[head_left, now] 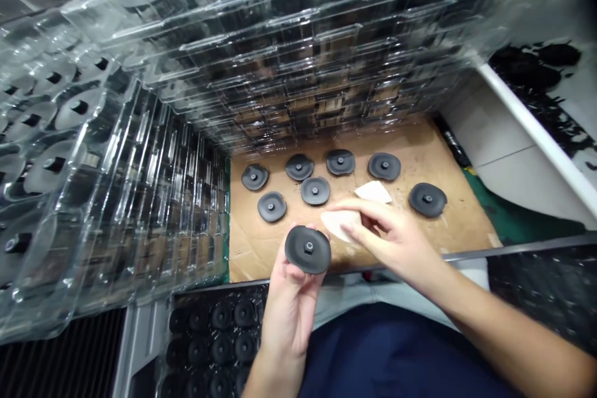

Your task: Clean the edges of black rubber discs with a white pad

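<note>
My left hand (298,295) holds up a black rounded plastic disc (319,255) with a small raised hub in its middle, the hub side facing me. Just right of it, my right hand (380,227) pinches a folded white cloth or paper wipe (338,224) between thumb and fingers. The wipe is close to the disc; a narrow gap shows between them. A second white piece (373,191) lies on the cardboard (247,255) beyond my right hand. Several like discs rest there, among them one at the right (428,199) and one at the left (272,206).
Tall stacks of clear plastic trays stand behind (298,68) and to the left (153,199) of the cardboard. A tray of black discs (209,342) sits low at the front left. At the right are a white-edged bin (536,118) and a dark pen-like object (452,143).
</note>
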Action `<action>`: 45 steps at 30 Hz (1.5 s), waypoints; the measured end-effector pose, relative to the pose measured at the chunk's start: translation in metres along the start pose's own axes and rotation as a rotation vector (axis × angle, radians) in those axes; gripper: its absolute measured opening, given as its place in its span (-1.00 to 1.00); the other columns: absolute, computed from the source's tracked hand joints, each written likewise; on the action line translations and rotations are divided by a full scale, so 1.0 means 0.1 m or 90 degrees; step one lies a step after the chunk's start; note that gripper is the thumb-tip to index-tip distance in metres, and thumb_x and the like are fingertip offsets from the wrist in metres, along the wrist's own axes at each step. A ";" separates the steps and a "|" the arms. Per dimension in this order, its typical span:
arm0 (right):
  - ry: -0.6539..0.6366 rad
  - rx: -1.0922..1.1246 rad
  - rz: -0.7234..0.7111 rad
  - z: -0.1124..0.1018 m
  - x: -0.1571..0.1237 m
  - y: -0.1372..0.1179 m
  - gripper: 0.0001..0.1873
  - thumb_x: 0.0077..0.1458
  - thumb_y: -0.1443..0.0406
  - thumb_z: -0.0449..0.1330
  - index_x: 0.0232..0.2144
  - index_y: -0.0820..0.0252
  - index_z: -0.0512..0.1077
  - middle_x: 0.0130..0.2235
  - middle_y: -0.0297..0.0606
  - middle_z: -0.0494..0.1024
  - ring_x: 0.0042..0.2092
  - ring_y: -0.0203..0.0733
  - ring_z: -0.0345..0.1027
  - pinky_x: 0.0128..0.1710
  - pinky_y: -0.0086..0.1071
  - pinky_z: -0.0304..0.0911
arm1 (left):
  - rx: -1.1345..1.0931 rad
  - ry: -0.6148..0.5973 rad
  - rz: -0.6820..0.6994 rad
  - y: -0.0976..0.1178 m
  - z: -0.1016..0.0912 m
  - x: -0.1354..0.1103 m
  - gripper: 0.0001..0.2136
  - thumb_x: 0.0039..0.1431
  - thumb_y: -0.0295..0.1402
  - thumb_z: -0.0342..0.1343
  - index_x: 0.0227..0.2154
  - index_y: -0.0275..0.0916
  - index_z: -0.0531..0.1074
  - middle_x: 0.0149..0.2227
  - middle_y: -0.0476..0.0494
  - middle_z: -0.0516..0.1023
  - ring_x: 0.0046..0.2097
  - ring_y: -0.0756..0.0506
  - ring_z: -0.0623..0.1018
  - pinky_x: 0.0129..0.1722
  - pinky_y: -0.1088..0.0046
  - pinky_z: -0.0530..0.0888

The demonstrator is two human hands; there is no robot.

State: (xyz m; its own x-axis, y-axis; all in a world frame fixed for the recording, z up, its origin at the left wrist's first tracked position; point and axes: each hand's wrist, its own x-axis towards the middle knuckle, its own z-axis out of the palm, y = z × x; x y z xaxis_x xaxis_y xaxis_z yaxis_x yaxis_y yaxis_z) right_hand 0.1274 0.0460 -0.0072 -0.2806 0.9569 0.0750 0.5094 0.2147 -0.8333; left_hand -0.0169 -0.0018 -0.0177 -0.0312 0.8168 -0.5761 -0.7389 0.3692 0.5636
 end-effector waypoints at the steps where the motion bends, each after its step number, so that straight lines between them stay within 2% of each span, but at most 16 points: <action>1: 0.030 0.034 -0.048 -0.04 0.04 -0.14 -0.76 0.18 0.34 0.05 -0.13 0.21 0.43 -0.24 -0.25 0.56 -0.31 -0.30 0.41 -0.30 -0.44 0.36 | 0.010 -0.001 -0.005 -0.01 0.01 0.00 -0.45 -0.25 -0.20 0.35 -0.09 -0.17 0.46 -0.10 -0.18 0.56 -0.02 -0.20 0.50 0.00 0.31 0.43; 4: -0.015 0.085 -0.168 -0.11 0.09 -0.45 -0.76 0.16 0.41 0.01 -0.19 0.33 0.44 -0.28 -0.17 0.54 -0.25 -0.24 0.41 -0.21 -0.38 0.34 | 0.026 -0.006 -0.043 -0.01 0.04 -0.02 -0.48 -0.21 -0.26 0.35 -0.08 -0.13 0.45 -0.12 -0.14 0.57 -0.02 -0.17 0.50 0.01 0.35 0.42; 8: -0.188 0.069 -0.121 -0.12 0.12 -0.53 -0.81 0.13 0.47 0.04 -0.32 0.24 0.45 -0.34 -0.31 0.53 -0.29 -0.33 0.40 -0.26 -0.48 0.31 | 0.036 0.007 -0.033 0.01 0.05 -0.04 -0.46 -0.26 -0.35 0.38 -0.09 -0.10 0.45 -0.12 -0.11 0.57 -0.05 -0.18 0.52 -0.07 0.40 0.47; 12: 0.012 0.045 -0.201 -0.07 0.10 -0.50 -0.75 0.18 0.43 -0.02 -0.17 0.38 0.42 -0.26 -0.13 0.53 -0.23 -0.21 0.40 -0.18 -0.34 0.33 | 0.052 -0.025 -0.050 0.04 0.07 -0.06 -0.53 -0.23 -0.34 0.36 -0.14 -0.16 0.48 -0.22 -0.12 0.60 -0.06 -0.19 0.52 -0.06 0.40 0.46; 13: 0.013 0.067 -0.213 -0.07 0.07 -0.49 -0.74 0.18 0.43 -0.02 -0.15 0.40 0.41 -0.26 -0.12 0.53 -0.24 -0.22 0.40 -0.19 -0.35 0.33 | 0.051 -0.030 -0.051 0.05 0.07 -0.06 -0.51 -0.24 -0.35 0.36 -0.13 -0.14 0.48 -0.20 -0.10 0.60 -0.06 -0.17 0.52 -0.05 0.41 0.45; 17: -0.154 0.131 -0.141 -0.18 0.01 -0.48 -0.81 0.12 0.49 0.06 -0.27 0.27 0.46 -0.32 -0.32 0.55 -0.30 -0.36 0.40 -0.25 -0.53 0.32 | 0.056 -0.023 -0.029 0.05 0.07 -0.05 -0.43 -0.34 -0.31 0.41 -0.12 -0.07 0.47 -0.11 -0.06 0.57 -0.06 -0.15 0.53 -0.06 0.45 0.46; 19: -0.093 0.104 -0.131 -0.20 0.03 -0.47 -0.81 0.14 0.47 0.06 -0.27 0.28 0.46 -0.29 -0.29 0.55 -0.26 -0.34 0.41 -0.20 -0.49 0.31 | 0.078 -0.041 -0.032 0.02 0.10 -0.05 -0.43 -0.33 -0.24 0.40 -0.12 -0.12 0.48 -0.11 -0.11 0.58 -0.03 -0.18 0.51 -0.08 0.46 0.46; 22: 0.035 0.107 -0.208 -0.20 0.04 -0.45 -0.76 0.17 0.45 0.02 -0.18 0.41 0.44 -0.26 -0.14 0.55 -0.22 -0.25 0.40 -0.17 -0.39 0.32 | 0.095 -0.065 -0.052 0.00 0.17 -0.08 -0.42 -0.28 -0.24 0.38 -0.07 -0.12 0.45 -0.11 -0.14 0.58 0.01 -0.20 0.49 -0.03 0.42 0.44; 24: -0.018 0.148 -0.226 -0.26 -0.02 -0.42 -0.77 0.16 0.46 0.03 -0.17 0.39 0.43 -0.28 -0.19 0.55 -0.26 -0.30 0.40 -0.22 -0.46 0.33 | 0.088 -0.048 -0.060 0.01 0.19 -0.11 -0.39 -0.27 -0.27 0.38 -0.03 -0.06 0.42 -0.07 -0.11 0.56 0.02 -0.20 0.48 0.03 0.38 0.40; 27: -0.125 0.126 -0.143 -0.46 -0.16 -0.34 -0.82 0.14 0.46 0.09 -0.23 0.24 0.45 -0.34 -0.34 0.54 -0.33 -0.39 0.39 -0.33 -0.57 0.30 | 0.078 -0.042 -0.085 0.02 0.22 -0.12 -0.34 -0.32 -0.26 0.40 -0.02 -0.08 0.40 -0.03 -0.14 0.52 0.05 -0.23 0.45 0.07 0.32 0.37; 30: -0.080 0.008 -0.090 -0.63 -0.26 -0.30 -0.82 0.12 0.45 0.10 -0.25 0.20 0.46 -0.39 -0.35 0.51 -0.39 -0.36 0.38 -0.40 -0.52 0.28 | 0.072 -0.049 -0.088 0.00 0.27 -0.10 -0.33 -0.38 -0.23 0.41 -0.05 -0.12 0.43 -0.01 -0.17 0.51 0.08 -0.26 0.42 0.05 0.35 0.39; 33: 0.007 -0.060 -0.141 -0.64 -0.27 -0.33 -0.79 0.13 0.46 0.06 -0.20 0.31 0.44 -0.39 -0.25 0.52 -0.39 -0.27 0.38 -0.41 -0.43 0.30 | 0.071 -0.060 -0.049 -0.01 0.32 -0.09 -0.40 -0.29 -0.21 0.37 -0.06 -0.09 0.43 0.01 -0.13 0.50 0.07 -0.24 0.43 0.05 0.38 0.39; 36: -0.046 0.029 -0.186 -0.60 -0.25 -0.36 -0.77 0.14 0.47 0.03 -0.19 0.31 0.44 -0.38 -0.26 0.53 -0.36 -0.29 0.39 -0.36 -0.47 0.33 | 0.073 -0.067 -0.041 0.00 0.34 -0.09 -0.52 -0.15 -0.27 0.32 -0.08 -0.06 0.44 -0.01 -0.10 0.52 -0.01 -0.19 0.51 0.04 0.37 0.40; 38: -0.076 0.082 -0.148 -0.59 -0.24 -0.35 -0.80 0.14 0.45 0.07 -0.22 0.25 0.45 -0.35 -0.31 0.54 -0.34 -0.34 0.40 -0.33 -0.53 0.32 | 0.069 -0.063 -0.035 0.00 0.34 -0.10 -0.55 -0.14 -0.29 0.31 -0.09 -0.06 0.45 -0.04 -0.09 0.54 -0.05 -0.13 0.53 -0.03 0.47 0.44; 42: 0.010 0.028 -0.115 -0.61 -0.24 -0.29 -0.79 0.13 0.45 0.06 -0.21 0.32 0.46 -0.35 -0.25 0.53 -0.34 -0.29 0.39 -0.33 -0.46 0.30 | 0.059 -0.051 -0.007 -0.04 0.40 -0.11 -0.55 -0.17 -0.31 0.33 -0.11 -0.07 0.47 -0.08 -0.09 0.57 -0.09 -0.07 0.55 -0.13 0.61 0.47; 45: -0.028 0.055 -0.142 -0.63 -0.21 -0.21 -0.78 0.14 0.44 0.05 -0.23 0.29 0.47 -0.40 -0.28 0.52 -0.41 -0.31 0.36 -0.43 -0.48 0.27 | 0.062 -0.024 0.001 -0.08 0.45 -0.10 -0.48 -0.28 -0.28 0.38 -0.13 -0.06 0.48 -0.10 -0.09 0.58 -0.13 -0.10 0.57 -0.13 0.53 0.49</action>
State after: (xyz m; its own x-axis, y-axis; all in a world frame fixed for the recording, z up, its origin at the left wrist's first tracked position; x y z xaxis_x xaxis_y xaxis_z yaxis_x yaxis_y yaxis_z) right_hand 0.1735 0.0340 0.0432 -0.4147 0.8776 0.2406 0.3594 0.4008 -0.8427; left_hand 0.0195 0.0070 0.0102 -0.0062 0.8328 -0.5536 -0.6703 0.4074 0.6203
